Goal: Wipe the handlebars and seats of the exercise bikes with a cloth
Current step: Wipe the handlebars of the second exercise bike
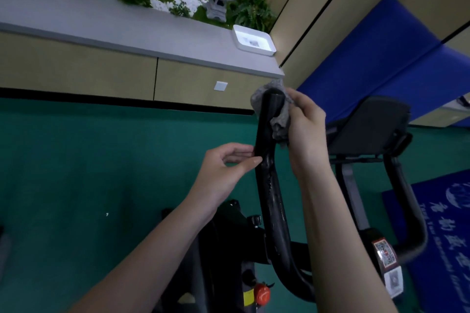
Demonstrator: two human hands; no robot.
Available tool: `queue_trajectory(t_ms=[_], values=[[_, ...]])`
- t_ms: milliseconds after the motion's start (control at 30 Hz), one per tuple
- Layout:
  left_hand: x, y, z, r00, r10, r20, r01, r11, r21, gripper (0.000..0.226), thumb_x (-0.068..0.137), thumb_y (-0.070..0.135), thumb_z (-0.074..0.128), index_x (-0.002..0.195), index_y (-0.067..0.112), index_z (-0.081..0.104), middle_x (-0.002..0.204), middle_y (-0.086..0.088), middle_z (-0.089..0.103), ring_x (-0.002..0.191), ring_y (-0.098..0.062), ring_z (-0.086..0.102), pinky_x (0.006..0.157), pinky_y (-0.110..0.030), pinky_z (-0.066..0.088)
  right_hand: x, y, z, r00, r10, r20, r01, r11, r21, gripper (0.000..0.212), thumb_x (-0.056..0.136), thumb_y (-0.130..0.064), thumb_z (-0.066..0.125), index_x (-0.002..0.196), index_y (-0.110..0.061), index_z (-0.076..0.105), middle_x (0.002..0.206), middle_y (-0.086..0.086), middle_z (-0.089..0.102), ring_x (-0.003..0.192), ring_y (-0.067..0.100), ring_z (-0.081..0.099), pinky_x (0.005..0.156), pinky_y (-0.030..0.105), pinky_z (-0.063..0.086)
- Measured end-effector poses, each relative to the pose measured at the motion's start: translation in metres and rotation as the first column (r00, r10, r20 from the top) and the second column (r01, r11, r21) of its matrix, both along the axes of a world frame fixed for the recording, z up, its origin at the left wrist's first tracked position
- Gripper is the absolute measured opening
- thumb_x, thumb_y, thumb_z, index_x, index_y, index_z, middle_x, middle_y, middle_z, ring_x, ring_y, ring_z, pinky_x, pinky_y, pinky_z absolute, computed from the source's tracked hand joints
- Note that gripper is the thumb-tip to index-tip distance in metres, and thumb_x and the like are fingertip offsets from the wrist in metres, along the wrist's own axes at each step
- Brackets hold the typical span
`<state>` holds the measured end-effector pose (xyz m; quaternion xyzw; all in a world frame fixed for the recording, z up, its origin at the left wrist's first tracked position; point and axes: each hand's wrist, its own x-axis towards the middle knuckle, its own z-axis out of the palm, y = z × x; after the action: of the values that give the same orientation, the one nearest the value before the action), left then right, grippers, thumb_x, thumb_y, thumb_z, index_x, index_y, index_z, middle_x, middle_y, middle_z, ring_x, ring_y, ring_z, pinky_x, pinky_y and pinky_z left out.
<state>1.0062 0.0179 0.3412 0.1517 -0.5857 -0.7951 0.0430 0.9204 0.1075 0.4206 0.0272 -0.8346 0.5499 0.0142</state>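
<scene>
Just QR stickers (385,254) on bike (273,198)

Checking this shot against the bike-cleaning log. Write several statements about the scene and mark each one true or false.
1. The right hand holds a grey cloth against the top end of the handlebar. True.
2. The left hand hangs free, touching nothing. False: its fingers pinch the handlebar below the cloth.
3. A white tray sits on the grey ledge. True.
4. The floor is red. False: the floor is green.
</scene>
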Motion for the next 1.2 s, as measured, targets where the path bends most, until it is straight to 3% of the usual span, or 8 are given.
queue_trajectory(t_ms=[233, 333, 467, 567, 700, 800, 1000, 1200], values=[[0.000, -0.004, -0.001, 0.999, -0.043, -0.027, 0.043, 0.999, -0.015, 0.026, 0.077, 0.008, 0.075, 0.094, 0.026, 0.069, 0.097, 0.011, 0.072, 0.087, -0.002, 0.066, 0.075, -0.009, 0.047, 0.032, 0.026, -0.023, 0.996, 0.058, 0.061, -0.065, 0.989, 0.132, 0.032, 0.099, -0.006, 0.042, 0.123, -0.014, 0.062, 0.115, 0.002, 0.069, 0.110, 0.016, 0.063, 0.100, 0.047, 0.047], [0.001, -0.005, -0.001, 0.997, -0.074, -0.030, 0.074, 0.997, -0.008, 0.029, 0.078, 0.006, 0.074, 0.099, 0.024, 0.068, 0.100, 0.010, 0.070, 0.086, -0.001, 0.065, 0.074, -0.008, 0.047, 0.043, 0.027, -0.024, 1.000, -0.007, -0.029, 0.012, 0.985, 0.170, 0.028, 0.096, -0.008, 0.051, 0.122, -0.012, 0.061, 0.116, 0.000, 0.068, 0.111, 0.015, 0.062, 0.100, 0.044, 0.048], [0.000, -0.002, -0.002, 0.995, -0.087, -0.044, 0.088, 0.996, 0.023, 0.034, 0.077, -0.002, 0.072, 0.105, 0.016, 0.065, 0.102, -0.002, 0.069, 0.085, -0.008, 0.064, 0.077, -0.013, 0.050, 0.057, 0.023, -0.021, 0.969, -0.088, -0.231, 0.148, 0.954, 0.260, 0.021, 0.090, -0.011, 0.061, 0.110, -0.011, 0.068, 0.095, -0.001, 0.072, 0.085, -0.001, 0.062, 0.081, 0.016, 0.049], [-0.001, -0.002, -0.005, 0.994, -0.089, -0.057, 0.091, 0.996, 0.024, 0.034, 0.076, -0.001, 0.073, 0.100, 0.023, 0.065, 0.098, 0.001, 0.070, 0.084, -0.007, 0.065, 0.077, -0.015, 0.050, 0.073, 0.036, -0.026, 0.967, -0.055, -0.247, 0.138, 0.933, 0.332, 0.018, 0.088, -0.007, 0.064, 0.102, -0.013, 0.073, 0.072, -0.015, 0.063, 0.063, -0.008, 0.056, 0.061, 0.002, 0.039], [-0.001, -0.002, -0.008, 0.994, -0.096, -0.054, 0.098, 0.995, 0.035, 0.033, 0.076, 0.004, 0.075, 0.102, 0.024, 0.067, 0.099, 0.003, 0.071, 0.088, -0.010, 0.067, 0.079, -0.017, 0.050, 0.080, 0.042, -0.022, 0.919, -0.065, -0.388, 0.180, 0.946, 0.269, 0.024, 0.088, -0.003, 0.065, 0.106, -0.018, 0.071, 0.094, -0.004, 0.071, 0.082, -0.009, 0.062, 0.075, 0.005, 0.044], [0.000, -0.002, -0.007, 0.994, -0.100, -0.044, 0.102, 0.993, 0.058, 0.032, 0.077, 0.004, 0.074, 0.101, 0.024, 0.066, 0.095, 0.005, 0.071, 0.085, -0.006, 0.067, 0.077, -0.015, 0.050, 0.069, 0.039, -0.015, 0.843, 0.067, -0.534, 0.083, 0.964, 0.253, 0.024, 0.089, 0.003, 0.061, 0.108, -0.007, 0.068, 0.109, 0.005, 0.067, 0.105, 0.009, 0.063, 0.093, 0.021, 0.047], [0.004, -0.002, -0.002, 0.995, -0.084, -0.057, 0.091, 0.988, 0.123, 0.033, 0.077, -0.005, 0.070, 0.096, 0.022, 0.065, 0.089, 0.008, 0.069, 0.076, 0.004, 0.066, 0.070, -0.007, 0.047, 0.059, 0.055, -0.018, 0.811, 0.436, -0.390, -0.267, 0.869, 0.417, 0.022, 0.086, 0.011, 0.060, 0.101, -0.002, 0.071, 0.106, 0.004, 0.068, 0.108, 0.019, 0.061, 0.095, 0.034, 0.048], [0.009, 0.003, -0.002, 0.993, -0.104, -0.049, 0.110, 0.984, 0.142, 0.031, 0.079, -0.004, 0.068, 0.099, 0.020, 0.065, 0.093, 0.005, 0.069, 0.079, 0.003, 0.065, 0.073, -0.009, 0.048, 0.063, 0.061, -0.022, 0.850, 0.419, -0.319, -0.318, 0.891, 0.322, 0.024, 0.087, 0.011, 0.057, 0.102, -0.005, 0.069, 0.106, 0.007, 0.067, 0.108, 0.015, 0.062, 0.094, 0.026, 0.047]])
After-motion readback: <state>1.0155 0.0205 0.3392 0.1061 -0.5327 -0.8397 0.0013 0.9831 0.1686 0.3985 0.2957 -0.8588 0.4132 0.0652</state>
